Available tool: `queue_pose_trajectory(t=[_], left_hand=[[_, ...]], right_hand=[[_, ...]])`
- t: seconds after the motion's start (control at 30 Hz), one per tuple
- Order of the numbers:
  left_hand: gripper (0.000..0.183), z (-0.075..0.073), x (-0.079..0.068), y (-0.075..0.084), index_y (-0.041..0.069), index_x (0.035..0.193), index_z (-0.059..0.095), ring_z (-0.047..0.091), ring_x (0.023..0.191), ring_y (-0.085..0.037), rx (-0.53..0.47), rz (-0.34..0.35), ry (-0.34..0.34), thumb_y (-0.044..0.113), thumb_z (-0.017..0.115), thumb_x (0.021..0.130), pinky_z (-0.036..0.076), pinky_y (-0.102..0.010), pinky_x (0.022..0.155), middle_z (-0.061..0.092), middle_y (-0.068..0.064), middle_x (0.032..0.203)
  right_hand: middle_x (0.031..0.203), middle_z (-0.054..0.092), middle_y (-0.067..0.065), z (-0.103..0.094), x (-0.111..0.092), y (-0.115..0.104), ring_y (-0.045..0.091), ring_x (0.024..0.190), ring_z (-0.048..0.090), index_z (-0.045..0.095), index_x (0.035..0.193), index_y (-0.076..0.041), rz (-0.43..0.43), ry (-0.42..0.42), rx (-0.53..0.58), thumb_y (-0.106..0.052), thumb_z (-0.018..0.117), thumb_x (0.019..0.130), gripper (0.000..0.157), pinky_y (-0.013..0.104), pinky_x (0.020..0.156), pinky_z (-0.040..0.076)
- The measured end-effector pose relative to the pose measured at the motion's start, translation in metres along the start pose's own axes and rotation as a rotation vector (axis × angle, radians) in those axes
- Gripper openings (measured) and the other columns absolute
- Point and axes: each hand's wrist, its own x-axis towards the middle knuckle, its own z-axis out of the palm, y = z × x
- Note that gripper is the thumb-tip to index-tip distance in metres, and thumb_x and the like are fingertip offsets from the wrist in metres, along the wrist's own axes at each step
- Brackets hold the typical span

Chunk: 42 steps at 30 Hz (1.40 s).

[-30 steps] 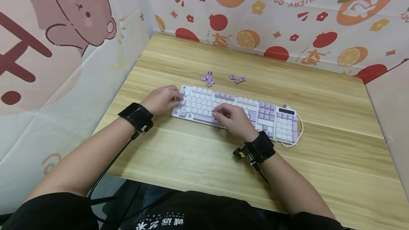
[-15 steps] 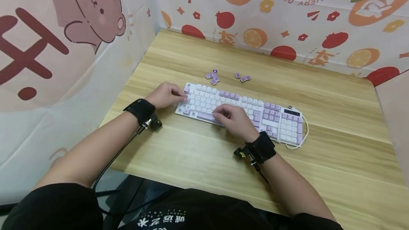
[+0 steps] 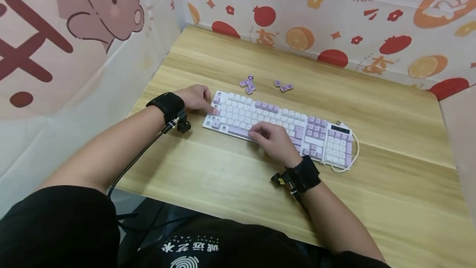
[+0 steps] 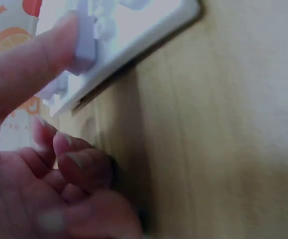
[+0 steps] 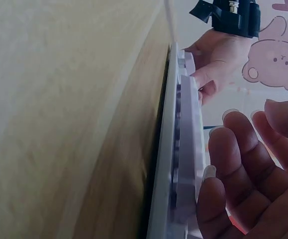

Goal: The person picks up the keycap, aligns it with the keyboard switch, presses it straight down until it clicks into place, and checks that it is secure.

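A white and lilac keyboard (image 3: 241,114) lies at a slant on the wooden table. At its left end, my left hand (image 3: 195,97) touches a lilac keycap (image 4: 86,37) with one straight finger (image 4: 44,52). The other fingers of that hand are bent beside the keyboard and hold nothing, as the left wrist view shows. My right hand (image 3: 273,139) rests over the front middle of the keyboard, near the long lilac space bar (image 3: 239,132). Its fingers (image 5: 226,149) are loosely curled, with nothing visible between them.
Two loose groups of lilac keycaps (image 3: 248,84) lie behind the keyboard. A white cable (image 3: 355,152) loops round the keyboard's right end. Printed cloth (image 3: 316,24) hangs behind the table (image 3: 208,177) and on the left. Each wrist wears a black strap with a camera.
The left fingertips were close together at the keyboard's left edge; now one finger stretches onto a key and the others are drawn back. My right hand has barely moved. The head view has shifted slightly.
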Motion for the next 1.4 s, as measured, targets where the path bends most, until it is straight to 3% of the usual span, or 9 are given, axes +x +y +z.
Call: queue_pose_trajectory(t=[0.17, 0.33, 0.47, 0.67, 0.83, 0.97, 1.1, 1.27, 1.4], left_hand=[[0.033, 0.016, -0.007, -0.012, 0.007, 0.094, 0.057, 0.047, 0.08, -0.021, 0.022, 0.22, 0.077, 0.031, 0.075, 0.079, 0.039, -0.033, 0.069, 0.053, -0.007, 0.087], [0.021, 0.022, -0.016, -0.013, 0.015, 0.093, 0.065, 0.051, 0.077, -0.019, 0.225, 0.416, 0.186, 0.03, 0.072, 0.081, 0.043, -0.034, 0.069, 0.059, -0.005, 0.084], [0.012, 0.023, -0.016, -0.01, 0.016, 0.089, 0.067, 0.049, 0.075, -0.02, 0.333, 0.501, 0.206, 0.026, 0.07, 0.083, 0.043, -0.035, 0.067, 0.057, -0.006, 0.082], [0.011, 0.029, -0.015, -0.016, 0.013, 0.093, 0.065, 0.05, 0.08, -0.02, 0.333, 0.496, 0.215, 0.023, 0.064, 0.089, 0.044, -0.037, 0.073, 0.057, -0.007, 0.09], [0.014, 0.038, -0.018, -0.015, 0.011, 0.098, 0.062, 0.05, 0.083, -0.022, 0.324, 0.459, 0.246, 0.024, 0.061, 0.091, 0.045, -0.04, 0.075, 0.057, -0.009, 0.093], [0.013, 0.039, -0.021, -0.009, 0.008, 0.097, 0.063, 0.05, 0.083, -0.023, 0.274, 0.433, 0.252, 0.019, 0.063, 0.089, 0.044, -0.041, 0.076, 0.057, -0.01, 0.09], [0.017, 0.036, -0.029, -0.007, 0.006, 0.099, 0.064, 0.05, 0.083, -0.023, 0.253, 0.395, 0.239, 0.015, 0.066, 0.085, 0.044, -0.04, 0.076, 0.058, -0.011, 0.092], [0.029, 0.037, -0.041, -0.006, 0.004, 0.11, 0.062, 0.051, 0.089, -0.023, 0.218, 0.394, 0.222, 0.02, 0.065, 0.086, 0.047, -0.042, 0.081, 0.058, -0.014, 0.102], [0.037, 0.035, -0.051, -0.004, 0.004, 0.118, 0.058, 0.051, 0.091, -0.024, 0.197, 0.407, 0.252, 0.024, 0.065, 0.087, 0.049, -0.043, 0.082, 0.055, -0.015, 0.11]], right_hand=[[0.086, 0.068, 0.0, 0.003, -0.006, 0.001, 0.012, 0.071, 0.056, 0.069, 0.099, -0.017, -0.004, -0.012, -0.02, -0.04, 0.058, 0.091, 0.027, 0.035, 0.065, 0.048], [0.084, 0.068, 0.0, 0.001, -0.005, 0.0, 0.011, 0.068, 0.056, 0.069, 0.098, -0.018, -0.047, -0.01, -0.05, -0.04, 0.057, 0.092, 0.026, 0.036, 0.063, 0.049], [0.083, 0.068, -0.001, 0.002, -0.004, 0.001, 0.01, 0.068, 0.056, 0.069, 0.098, -0.018, -0.058, -0.016, -0.067, -0.039, 0.057, 0.092, 0.024, 0.035, 0.062, 0.049], [0.085, 0.068, 0.0, -0.004, 0.001, 0.001, 0.01, 0.07, 0.056, 0.069, 0.098, -0.017, -0.072, -0.031, -0.103, -0.037, 0.058, 0.092, 0.024, 0.034, 0.063, 0.049], [0.089, 0.067, -0.002, -0.035, 0.029, 0.003, 0.011, 0.076, 0.057, 0.068, 0.101, -0.017, -0.035, -0.012, -0.219, -0.036, 0.059, 0.091, 0.023, 0.034, 0.068, 0.051], [0.092, 0.064, 0.004, -0.078, 0.069, 0.013, 0.018, 0.081, 0.055, 0.065, 0.109, -0.012, 0.068, 0.002, -0.413, -0.027, 0.059, 0.092, 0.024, 0.039, 0.073, 0.05], [0.108, 0.062, 0.015, -0.107, 0.103, 0.028, 0.028, 0.095, 0.054, 0.062, 0.119, -0.008, 0.143, -0.047, -0.655, -0.016, 0.056, 0.092, 0.029, 0.047, 0.084, 0.048], [0.124, 0.061, 0.016, -0.115, 0.123, 0.047, 0.031, 0.113, 0.052, 0.061, 0.123, -0.009, 0.134, -0.161, -0.849, -0.013, 0.058, 0.09, 0.033, 0.049, 0.098, 0.044], [0.108, 0.068, 0.013, -0.115, 0.13, 0.053, 0.027, 0.099, 0.058, 0.07, 0.108, -0.008, 0.109, -0.207, -0.929, -0.011, 0.059, 0.089, 0.021, 0.046, 0.093, 0.048]])
